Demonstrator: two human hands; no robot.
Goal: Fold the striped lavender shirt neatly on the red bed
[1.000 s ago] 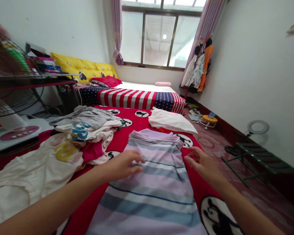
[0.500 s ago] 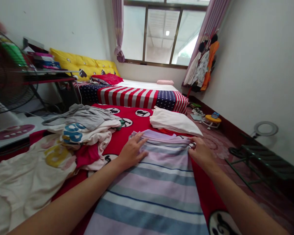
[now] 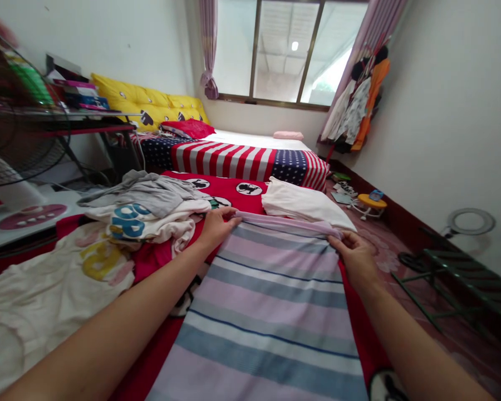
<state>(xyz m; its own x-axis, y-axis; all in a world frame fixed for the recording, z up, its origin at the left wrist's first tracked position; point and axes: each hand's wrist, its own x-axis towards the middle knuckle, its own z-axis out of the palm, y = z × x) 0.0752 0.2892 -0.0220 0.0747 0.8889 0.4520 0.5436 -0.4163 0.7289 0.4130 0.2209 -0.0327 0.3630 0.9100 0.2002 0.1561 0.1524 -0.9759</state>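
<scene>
A striped garment (image 3: 271, 301) in lilac, grey-blue and white lies flat on a red bedcover (image 3: 229, 192) in front of me. My left hand (image 3: 217, 225) pinches its far left corner. At the far right corner my right hand (image 3: 356, 255) grips the same far edge, and the cloth is pulled taut between them. A folded white garment (image 3: 303, 205) rests just beyond that edge.
A heap of loose clothes (image 3: 146, 211) lies to the left, with a cream shirt (image 3: 54, 278) nearer me. A fan (image 3: 12, 128) and desk stand far left. A flag-patterned bed (image 3: 242, 159) is beyond. A ring light (image 3: 470, 223) and rack (image 3: 463, 273) stand at right.
Both hands slid up the striped garment to its far edge and closed on its corners. The edge is now stretched straight between them.
</scene>
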